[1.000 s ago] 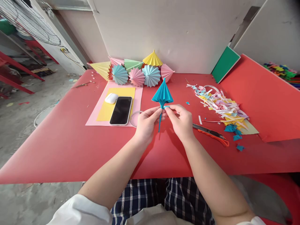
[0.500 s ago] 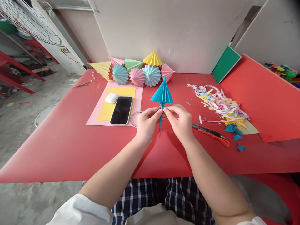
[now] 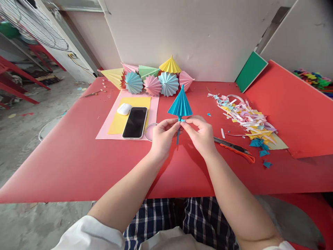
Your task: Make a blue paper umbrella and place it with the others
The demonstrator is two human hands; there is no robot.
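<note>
A blue pleated paper umbrella (image 3: 181, 102) stands nearly upright above the table, its point upward and its thin stem reaching down between my hands. My left hand (image 3: 163, 133) is closed, thumb and fingers pinching the stem just under the canopy. Thumb and forefinger of my right hand (image 3: 201, 133) press together at the same spot, on a small light blue strip of paper (image 3: 183, 120) against the stem. The fingertips behind the stem are partly hidden.
Several finished paper umbrellas (image 3: 169, 83) sit at the back against the white board. Left of my hands, a phone (image 3: 135, 123) and a white earbud case (image 3: 124, 109) lie on yellow and pink sheets. To the right are a utility knife (image 3: 235, 148) and paper scraps (image 3: 247, 116).
Almost nothing differs. The umbrella shifts very slightly in my hands, and the light blue strip at the stem shows a little more by my right thumb.
</note>
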